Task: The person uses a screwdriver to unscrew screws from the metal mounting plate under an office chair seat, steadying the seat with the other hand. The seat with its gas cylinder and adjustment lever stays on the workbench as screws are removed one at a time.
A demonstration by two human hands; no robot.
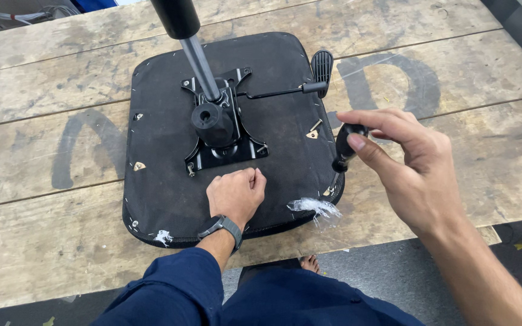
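Observation:
An upturned black chair seat (pixel 164 181) lies on a worn wooden table (pixel 37 151). A black metal mechanism plate (pixel 225 130) is fixed at its middle, with a gas-lift cylinder (pixel 191 51) rising from it and a lever with a paddle handle (pixel 321 66) pointing right. My left hand (pixel 237 193) rests as a closed fist on the seat, just below the plate. My right hand (pixel 406 163) grips a black screwdriver handle (pixel 347 145) upright at the seat's right edge. A loose screw (pixel 315 125) stands in the seat near that tool.
A crumpled scrap of clear plastic (pixel 316 208) lies at the seat's front right corner. Small metal brackets (pixel 138 165) dot the seat's underside. Large dark painted marks cover the table boards. Grey floor (pixel 406 265) and my blue trousers (pixel 261 296) show below the table edge.

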